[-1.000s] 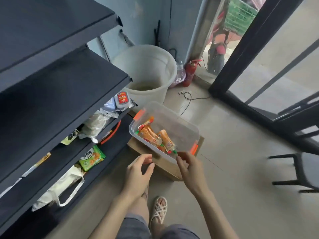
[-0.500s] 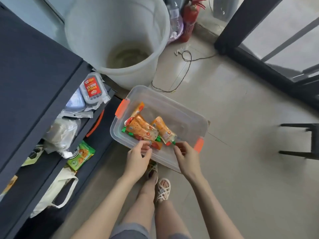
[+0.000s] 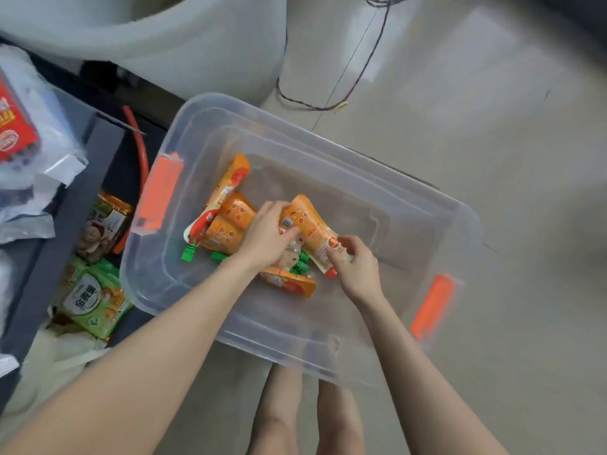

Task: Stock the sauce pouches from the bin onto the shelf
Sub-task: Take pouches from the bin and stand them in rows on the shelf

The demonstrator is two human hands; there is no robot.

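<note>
Both hands are down in the clear bin, so this is the picking-up step. No orange pouch shows yet on the part of the shelf that is in view.

The sauce pouches lie in a loose heap on the bin's floor. They sit toward its left end, near the orange latch, and their green caps point toward the near edge.

The right hand pinches the lower end of the slanted pouch between thumb and fingertips. The left hand lies on the heap with its fingers bent over the pouches and its thumb against the slanted one. Whether it has a firm hold I cannot tell.

The next move probably calls for gathering a few pouches, lifting them over the bin's left edge and carrying them across to the shelf just beside it. The film looks slippery, so a loose grip may drop one.

The pouches are orange with a round red logo and small print, too blurred to read. On the shelf, a red pack has pale lettering that cannot be made out. The green packets show a white oval with characters I cannot read.
</note>
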